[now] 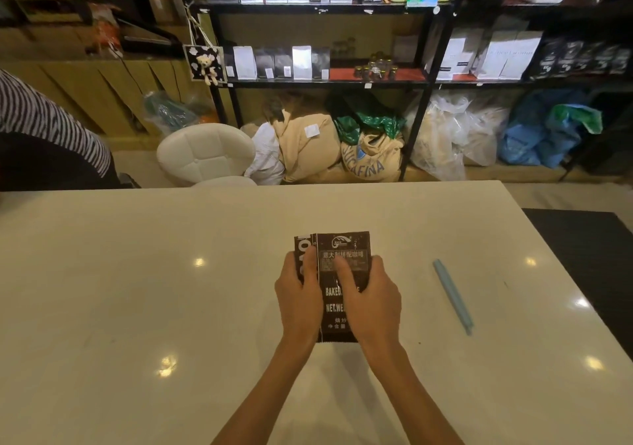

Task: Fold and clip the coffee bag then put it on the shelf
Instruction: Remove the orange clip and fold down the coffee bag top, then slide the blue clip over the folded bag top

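Observation:
A dark brown coffee bag (342, 249) with white print lies flat on the white table (137, 290), its top pointing away from me. My left hand (298, 299) grips its left edge, fingers curled over the side. My right hand (371, 299) holds the right side, with the thumb pressing on the printed label. A long light-blue clip (452, 295) lies on the table to the right of the bag, untouched. Beyond the table stands a black metal shelf (325, 83) with several coffee bags in rows.
A white padded stool (205, 153) stands past the table's far edge. Burlap sacks (370, 160) and plastic bags sit on the floor under the shelf. A person in a striped sleeve (44, 126) is at the far left. A black mat (589, 256) lies right of the table.

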